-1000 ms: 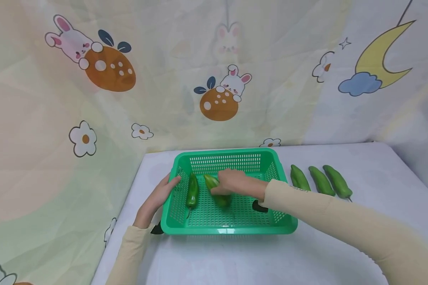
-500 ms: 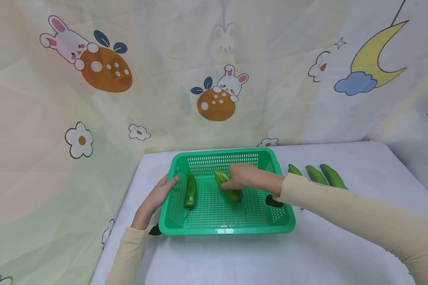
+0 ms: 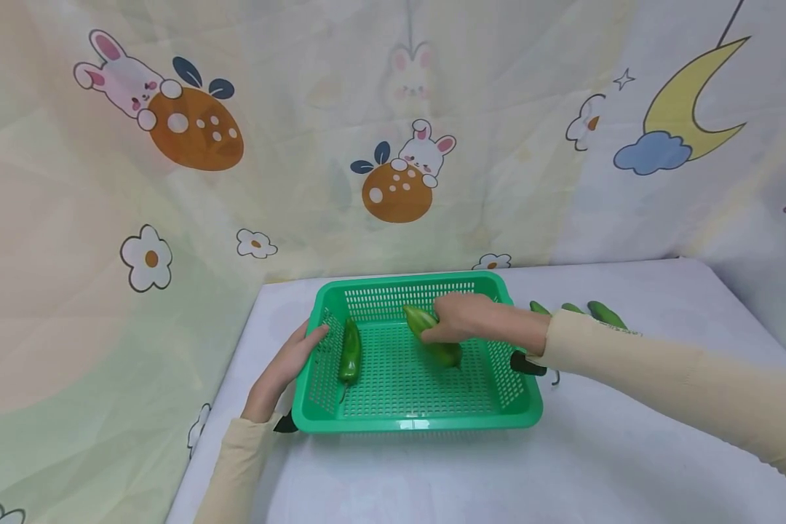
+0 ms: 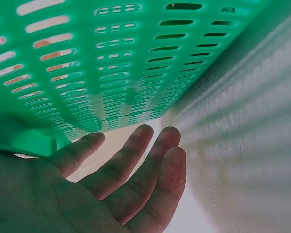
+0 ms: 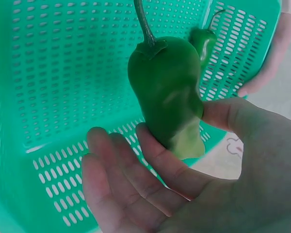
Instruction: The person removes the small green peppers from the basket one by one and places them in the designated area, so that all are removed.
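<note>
My right hand pinches a green pepper between thumb and index finger, inside the green plastic basket. In the right wrist view the pepper's stem end points up, away from the palm; the other fingers are spread below it. My left hand is at the basket's left side, its thumb resting on the rim. Outside the slotted wall, in the left wrist view, its fingers are relaxed and nearly straight. Another green pepper lies lengthwise along the left of the basket floor.
Right of the basket, several green peppers lie on the white tabletop, partly hidden by the right sleeve; one is a pepper near the back. Behind the table hangs a printed cloth.
My right hand has moved right inside the basket, taking the pepper with it. The right sleeve now covers more of the peppers on the table. My left hand keeps its place at the rim.
</note>
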A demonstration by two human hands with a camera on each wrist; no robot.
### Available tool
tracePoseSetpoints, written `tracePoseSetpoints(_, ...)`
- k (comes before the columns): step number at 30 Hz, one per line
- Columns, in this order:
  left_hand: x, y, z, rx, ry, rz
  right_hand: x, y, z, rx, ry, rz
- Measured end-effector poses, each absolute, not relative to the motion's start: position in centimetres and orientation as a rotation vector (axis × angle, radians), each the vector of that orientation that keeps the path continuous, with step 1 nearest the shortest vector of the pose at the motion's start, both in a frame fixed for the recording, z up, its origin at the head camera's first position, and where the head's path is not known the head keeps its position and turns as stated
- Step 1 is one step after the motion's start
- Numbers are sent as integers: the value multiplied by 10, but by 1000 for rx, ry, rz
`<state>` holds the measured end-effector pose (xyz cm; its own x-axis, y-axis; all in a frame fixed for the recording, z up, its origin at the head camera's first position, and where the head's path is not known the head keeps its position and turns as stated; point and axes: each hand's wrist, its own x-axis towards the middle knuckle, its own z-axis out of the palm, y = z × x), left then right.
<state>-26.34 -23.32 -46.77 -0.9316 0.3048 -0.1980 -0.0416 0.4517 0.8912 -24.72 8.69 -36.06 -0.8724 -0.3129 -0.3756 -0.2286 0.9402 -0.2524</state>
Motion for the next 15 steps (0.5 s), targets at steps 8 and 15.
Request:
tracePoseSetpoints(8, -257, -228, -450, 196, 2364, 1453, -243, 98, -347, -364, 2668, -291)
tracePoseSetpoints(15, -265, -233, -469, 201, 2394, 1464, -239, 109, -342, -398, 2684, -284)
